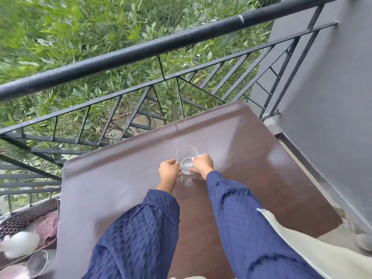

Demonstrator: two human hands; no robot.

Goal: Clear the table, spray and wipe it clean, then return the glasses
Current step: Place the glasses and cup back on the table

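A clear cut glass [186, 153] stands near the middle of the glossy brown table [112, 184]. A smaller clear circle sits just below its rim; I cannot tell whether that is its base or a second glass. My left hand [170, 171] grips the glass from the left, and my right hand [203, 165] pinches it from the right. Both arms wear dark blue sleeves. Another clear glass [37, 263] lies off the table at the lower left.
A black metal railing [128, 51] runs along the far side of the table, with green foliage beyond it. A grey wall [330, 97] stands to the right. Patterned cloths [40, 220] and a white object [20, 246] lie left of the table.
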